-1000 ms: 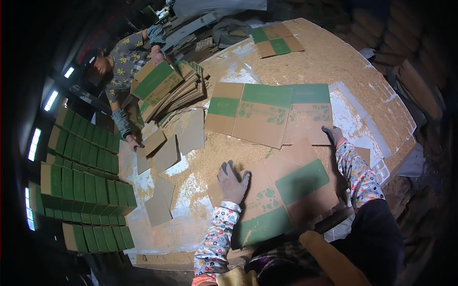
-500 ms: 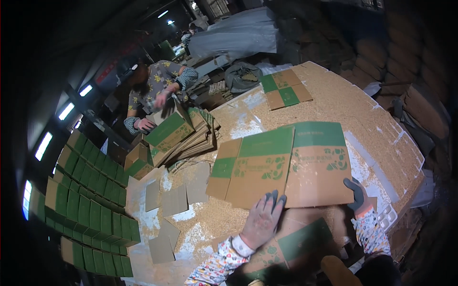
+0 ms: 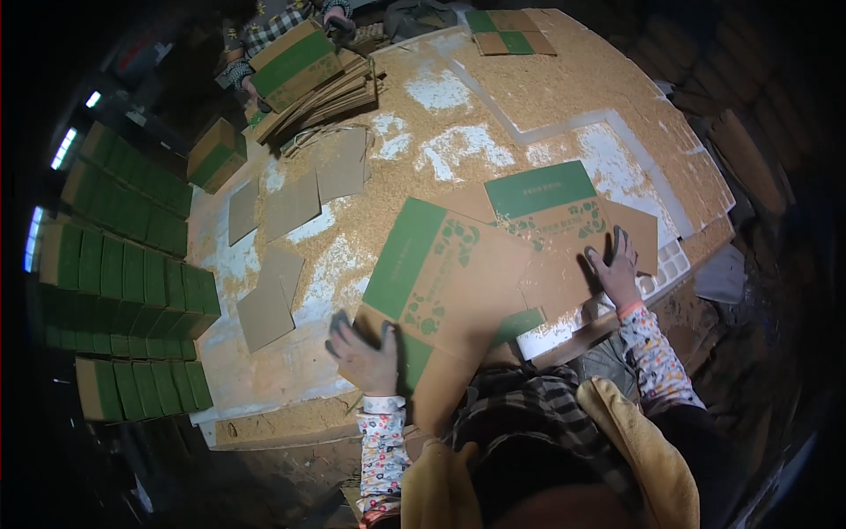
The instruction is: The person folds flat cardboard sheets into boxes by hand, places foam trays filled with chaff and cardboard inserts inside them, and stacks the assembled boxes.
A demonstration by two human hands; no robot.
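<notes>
Two flattened cardboard cartons with green bands and leaf prints lie overlapping in front of me. The left carton (image 3: 476, 291) is turned at a slant, and its lower part reaches past the table's near edge. Spread fingers and an apart thumb show on my left hand (image 3: 366, 357), which is beside this carton's left edge; whether it touches is unclear. On the right carton (image 3: 560, 234), my right hand (image 3: 614, 271) lies near the right side with fingers stretched out. Both hands wear gloves with dark fingertips, and neither grips anything.
Grey-brown cardboard sheets (image 3: 293, 205) lie left on the dusty table (image 3: 493, 106). Beyond them a person (image 3: 273, 35) handles a carton (image 3: 295, 66) on a stack of flattened ones. Green-and-brown cartons (image 3: 132, 273) are piled at the left. A white cell tray (image 3: 665, 269) sits at the right edge.
The view has tilted downward. The carton that was raised between my hands has given way to two overlapping cartons lying lower. My hands are farther apart, the left one off the cardboard's front edge.
</notes>
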